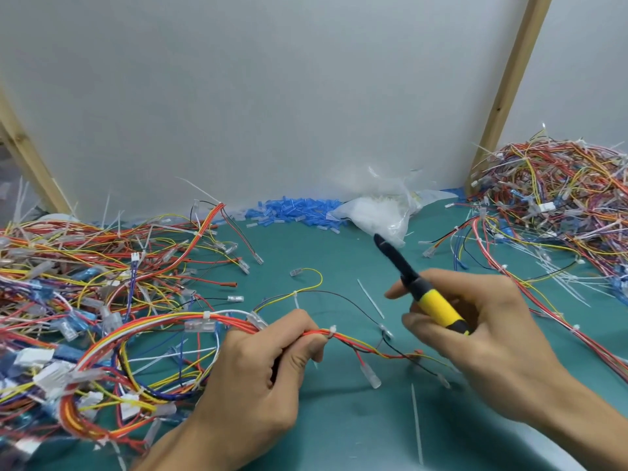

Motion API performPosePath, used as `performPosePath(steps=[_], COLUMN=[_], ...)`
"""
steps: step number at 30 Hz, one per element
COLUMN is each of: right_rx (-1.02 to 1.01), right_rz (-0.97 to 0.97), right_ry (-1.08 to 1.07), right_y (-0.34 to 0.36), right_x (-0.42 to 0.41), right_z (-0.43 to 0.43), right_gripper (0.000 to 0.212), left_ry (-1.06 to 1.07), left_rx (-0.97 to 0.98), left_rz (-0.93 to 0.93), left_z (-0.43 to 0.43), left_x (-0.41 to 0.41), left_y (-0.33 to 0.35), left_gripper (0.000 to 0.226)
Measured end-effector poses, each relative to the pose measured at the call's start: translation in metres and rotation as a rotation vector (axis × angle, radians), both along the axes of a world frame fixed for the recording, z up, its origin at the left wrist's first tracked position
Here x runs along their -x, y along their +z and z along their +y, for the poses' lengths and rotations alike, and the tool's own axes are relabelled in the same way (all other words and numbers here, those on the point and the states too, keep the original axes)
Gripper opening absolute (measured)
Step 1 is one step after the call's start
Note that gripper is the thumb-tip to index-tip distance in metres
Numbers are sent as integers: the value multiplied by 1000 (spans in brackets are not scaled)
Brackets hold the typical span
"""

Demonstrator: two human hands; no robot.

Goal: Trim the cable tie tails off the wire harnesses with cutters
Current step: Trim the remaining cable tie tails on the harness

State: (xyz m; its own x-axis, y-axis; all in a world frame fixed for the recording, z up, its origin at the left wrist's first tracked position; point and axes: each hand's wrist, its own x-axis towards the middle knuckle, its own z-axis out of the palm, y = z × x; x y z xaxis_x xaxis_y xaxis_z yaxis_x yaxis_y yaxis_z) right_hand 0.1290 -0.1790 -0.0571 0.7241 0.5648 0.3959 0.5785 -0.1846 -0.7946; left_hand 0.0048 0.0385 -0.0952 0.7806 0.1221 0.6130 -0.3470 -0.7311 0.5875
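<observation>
My left hand (261,379) grips a wire harness (360,345) of red, orange and yellow wires just left of a white cable tie (332,331). The harness runs off to the right over the green mat (339,430) and loops back left into a tangle. My right hand (475,334) holds the cutters (418,287) by their yellow and black handle, with the black tip pointing up and left, away from the harness. Another white tie with its tail (296,299) sits on thinner wires just above my left hand.
A big heap of harnesses (85,294) covers the left of the mat and another heap (557,205) fills the right back corner. Blue terminal sleeves (295,210) and a clear plastic bag (380,212) lie by the white wall. Cut tie tails (370,299) are scattered around.
</observation>
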Motion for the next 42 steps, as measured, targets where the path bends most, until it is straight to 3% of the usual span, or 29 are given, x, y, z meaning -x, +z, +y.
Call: performPosePath(steps=[4, 8, 12, 15, 18, 21, 25, 27, 29, 32, 36, 39, 42], right_rx=[13, 198, 245, 122, -79, -225, -345, -383, -427, -473, -467, -445, -407], right_rz=[92, 107, 61, 186, 461, 571, 553, 539, 543, 542, 537, 549, 522], right_ry=[90, 279, 227, 111, 26, -75, -150, -173, -188, -186, -161, -149, -158], right_y=[5, 3, -1, 4, 2, 3, 4, 3, 3, 4, 3, 2, -1], right_x=[2, 13, 13, 7, -5, -13, -20, -23, -25, -27, -26, -24, -24], right_z=[-2, 3, 8, 8, 4, 1, -2, -2, -3, -4, -4, -3, -3], right_gripper=[25, 14, 21, 23, 24, 19, 14, 11, 12, 16, 15, 15, 16], left_ry=[-51, -49, -38, 9, 78, 107, 118, 188, 314, 422, 245, 146, 84], left_rx=[-88, -206, -193, -261, -379, -548, -654, -578, -362, 1, 434, 477, 314], left_rz=[32, 23, 74, 28, -75, -254, -436, -503, -514, -258, -22, 55, 185], left_z=[1, 0, -2, -6, -10, -14, -16, -14, -9, 9, 29, 30, 28], left_x=[-3, -7, -2, 4, 7, 14, 36, 35, 23, 0, -8, -8, -4], left_y=[-2, -3, -1, 4, 15, 28, 36, 38, 36, 27, 14, 18, 21], left_gripper=[23, 21, 29, 48, 59, 48, 28, 21, 33, 36, 32, 22, 55])
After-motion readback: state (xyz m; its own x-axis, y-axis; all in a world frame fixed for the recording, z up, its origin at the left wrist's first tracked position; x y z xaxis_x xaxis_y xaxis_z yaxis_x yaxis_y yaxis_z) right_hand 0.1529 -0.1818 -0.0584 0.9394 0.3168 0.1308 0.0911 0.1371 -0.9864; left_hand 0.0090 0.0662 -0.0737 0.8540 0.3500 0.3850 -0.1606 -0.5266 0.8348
